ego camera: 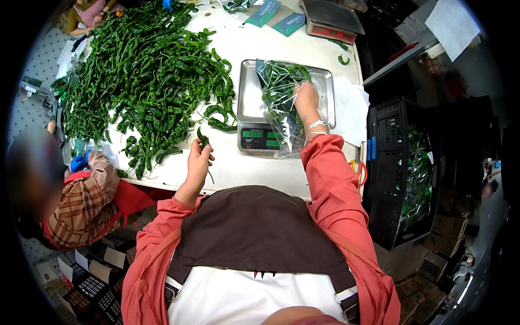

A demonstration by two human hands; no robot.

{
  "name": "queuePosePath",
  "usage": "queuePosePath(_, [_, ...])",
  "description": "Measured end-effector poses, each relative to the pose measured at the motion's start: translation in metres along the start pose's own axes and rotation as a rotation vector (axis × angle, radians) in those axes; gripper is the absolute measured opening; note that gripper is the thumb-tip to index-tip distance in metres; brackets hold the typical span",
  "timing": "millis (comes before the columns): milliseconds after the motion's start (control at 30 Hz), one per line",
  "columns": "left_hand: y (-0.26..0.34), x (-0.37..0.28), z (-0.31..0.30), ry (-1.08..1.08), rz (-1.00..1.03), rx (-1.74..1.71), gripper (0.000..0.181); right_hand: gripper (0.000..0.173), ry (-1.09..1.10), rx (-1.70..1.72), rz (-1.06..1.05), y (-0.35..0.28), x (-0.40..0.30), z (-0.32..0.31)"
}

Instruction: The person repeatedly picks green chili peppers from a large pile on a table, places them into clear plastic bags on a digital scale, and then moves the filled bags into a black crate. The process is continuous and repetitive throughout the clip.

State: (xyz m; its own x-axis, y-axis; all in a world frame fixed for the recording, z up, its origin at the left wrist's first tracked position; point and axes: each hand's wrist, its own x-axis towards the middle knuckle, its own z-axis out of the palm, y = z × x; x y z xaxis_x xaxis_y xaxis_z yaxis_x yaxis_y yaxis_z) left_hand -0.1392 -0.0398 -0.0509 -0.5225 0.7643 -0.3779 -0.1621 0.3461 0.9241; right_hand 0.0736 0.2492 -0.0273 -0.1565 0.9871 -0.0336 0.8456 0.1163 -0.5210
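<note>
Pinched between the thumb and fingers of my left hand [199,156] is a green pepper [202,137], just off the front of the pepper pile. A clear plastic bag [280,87] filled with green peppers lies on the steel pan [250,97] of a digital scale. My right hand [306,99] is curled on the right side of this bag, its fingertips mostly hidden. The bag's loose film hangs over part of the scale's lit display panel [260,139]. To the left, a large heap of green peppers [150,77] spreads over the white table [243,170].
A second scale [333,20] and printed bags [280,18] stand at the back. Scissors [358,167] hang at the table's right edge, beside a black crate [390,174] of bagged peppers. A co-worker in blue gloves [79,162] is at my left; another person [87,18] is across.
</note>
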Motion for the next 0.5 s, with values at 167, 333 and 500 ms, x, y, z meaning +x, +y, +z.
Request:
queuePosePath(167, [-0.004, 0.009, 0.001, -0.018, -0.042, -0.019, 0.026, 0.03, 0.02, -0.06, 0.032, -0.009, 0.019, 0.003])
queuePosePath(333, [-0.012, 0.012, -0.002, -0.066, -0.103, -0.024, 0.025, 0.019, 0.255, 0.045, -0.1, 0.005, 0.022, 0.025])
queuePosePath(500, [-0.021, 0.011, -0.005, -0.08, -0.15, -0.054, 0.024, 0.015, 0.314, 0.371, -0.176, 0.007, -0.002, 0.024])
